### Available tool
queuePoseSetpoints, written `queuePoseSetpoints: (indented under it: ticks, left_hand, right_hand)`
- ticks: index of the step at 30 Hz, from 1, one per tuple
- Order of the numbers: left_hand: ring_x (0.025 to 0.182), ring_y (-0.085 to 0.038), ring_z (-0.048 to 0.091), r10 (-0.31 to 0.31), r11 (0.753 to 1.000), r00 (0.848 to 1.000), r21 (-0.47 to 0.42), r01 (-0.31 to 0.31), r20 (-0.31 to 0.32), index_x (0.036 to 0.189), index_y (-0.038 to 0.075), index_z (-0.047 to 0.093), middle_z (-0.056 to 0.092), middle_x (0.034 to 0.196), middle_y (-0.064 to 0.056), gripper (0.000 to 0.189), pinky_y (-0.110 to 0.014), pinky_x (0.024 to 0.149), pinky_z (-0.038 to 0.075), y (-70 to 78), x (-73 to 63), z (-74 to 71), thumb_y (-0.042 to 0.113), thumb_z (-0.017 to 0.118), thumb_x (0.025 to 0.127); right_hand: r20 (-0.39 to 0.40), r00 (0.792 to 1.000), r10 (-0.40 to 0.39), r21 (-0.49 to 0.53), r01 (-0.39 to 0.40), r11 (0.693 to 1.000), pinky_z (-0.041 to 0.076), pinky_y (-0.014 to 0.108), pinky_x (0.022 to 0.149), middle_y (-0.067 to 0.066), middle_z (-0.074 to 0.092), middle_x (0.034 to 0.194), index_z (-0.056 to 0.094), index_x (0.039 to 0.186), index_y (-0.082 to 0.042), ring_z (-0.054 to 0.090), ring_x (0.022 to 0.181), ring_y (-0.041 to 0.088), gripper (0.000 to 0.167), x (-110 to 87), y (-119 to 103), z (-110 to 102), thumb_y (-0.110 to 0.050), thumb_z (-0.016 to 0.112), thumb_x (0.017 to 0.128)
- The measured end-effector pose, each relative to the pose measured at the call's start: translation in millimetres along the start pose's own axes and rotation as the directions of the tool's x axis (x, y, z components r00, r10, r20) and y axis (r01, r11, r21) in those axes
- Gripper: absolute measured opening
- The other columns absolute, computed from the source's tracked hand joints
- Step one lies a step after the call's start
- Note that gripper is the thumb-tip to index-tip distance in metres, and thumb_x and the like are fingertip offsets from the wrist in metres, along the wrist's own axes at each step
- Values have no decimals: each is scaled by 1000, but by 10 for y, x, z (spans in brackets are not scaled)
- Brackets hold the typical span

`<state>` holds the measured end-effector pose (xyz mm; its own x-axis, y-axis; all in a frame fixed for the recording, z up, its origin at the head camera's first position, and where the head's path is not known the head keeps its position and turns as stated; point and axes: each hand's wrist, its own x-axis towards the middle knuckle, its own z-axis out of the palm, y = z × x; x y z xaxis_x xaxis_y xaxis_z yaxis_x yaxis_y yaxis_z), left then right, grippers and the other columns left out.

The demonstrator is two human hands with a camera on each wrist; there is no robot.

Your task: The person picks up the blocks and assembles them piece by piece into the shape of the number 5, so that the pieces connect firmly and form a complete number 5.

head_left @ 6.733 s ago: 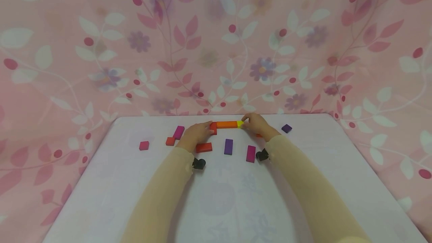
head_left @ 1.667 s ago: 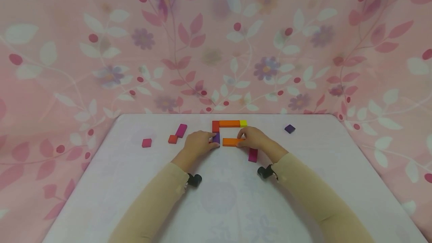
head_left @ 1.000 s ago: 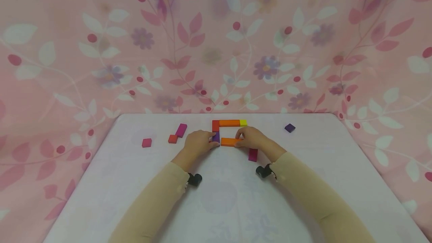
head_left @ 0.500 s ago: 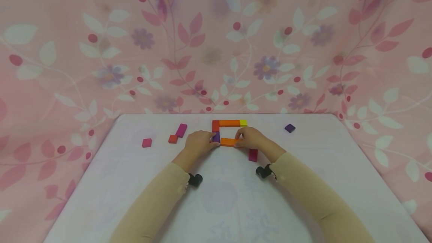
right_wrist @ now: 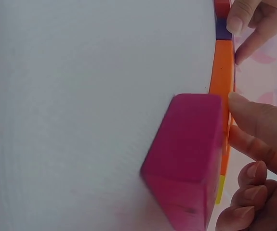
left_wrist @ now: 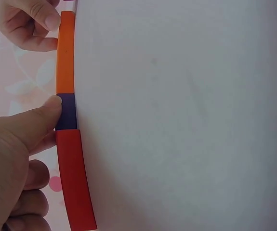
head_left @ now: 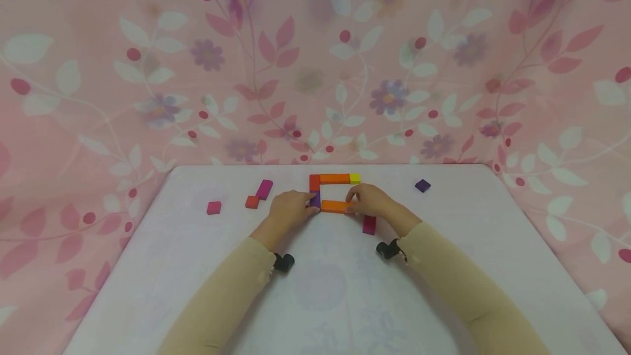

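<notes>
In the head view my left hand [head_left: 288,210] pinches a purple block [head_left: 315,201] between thumb and index finger. That block stands in line with a red block [head_left: 314,182] behind it. My right hand [head_left: 372,201] pinches the near orange block [head_left: 333,207], whose left end meets the purple block's front end. A far orange block [head_left: 334,178] runs from the red one to a small yellow block [head_left: 355,178]. In the left wrist view another red block [left_wrist: 75,178] lies beside the purple one, by my left fingers. A magenta block [right_wrist: 186,139] looms close in the right wrist view.
To the left lie a pink cube [head_left: 214,207], an orange-red cube [head_left: 252,202] and a magenta block [head_left: 264,189]. A dark purple cube [head_left: 422,185] sits at the right. Floral cloth [head_left: 315,70] hangs behind the white table [head_left: 320,300].
Since the earliest frame, the purple block has moved back against the red one and the near orange block has come left. Lately the orange block slid left to the purple block; the left hand stayed.
</notes>
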<state>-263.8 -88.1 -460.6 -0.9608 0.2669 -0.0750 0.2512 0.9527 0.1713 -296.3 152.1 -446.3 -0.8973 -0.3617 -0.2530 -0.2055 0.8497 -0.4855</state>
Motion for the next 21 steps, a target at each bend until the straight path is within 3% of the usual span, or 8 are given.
queuePoseSetpoints:
  ticks: [9, 21]
  left_hand:
    - [115, -27, 64, 3, 1000, 1000, -5, -3, 6, 140, 25, 61, 68, 128, -5, 55, -43, 94, 53, 9, -10, -17, 51, 68, 92]
    - [114, -27, 64, 10, 1000, 1000, 0, -10, -6, 139, 25, 62, 69, 126, -5, 55, -43, 92, 54, 1, -6, -9, 51, 68, 92]
  right_hand:
    - [-22, 998, -61, -37, 60, 997, 44, 32, 70, 5, 57, 80, 74, 105, -12, 51, 79, 21, 24, -36, -25, -11, -25, 79, 87]
    - [-19, 999, -43, -25, 42, 999, 43, 32, 70, 5, 57, 81, 74, 106, -12, 52, 78, 21, 24, -33, -13, -10, -26, 80, 87]
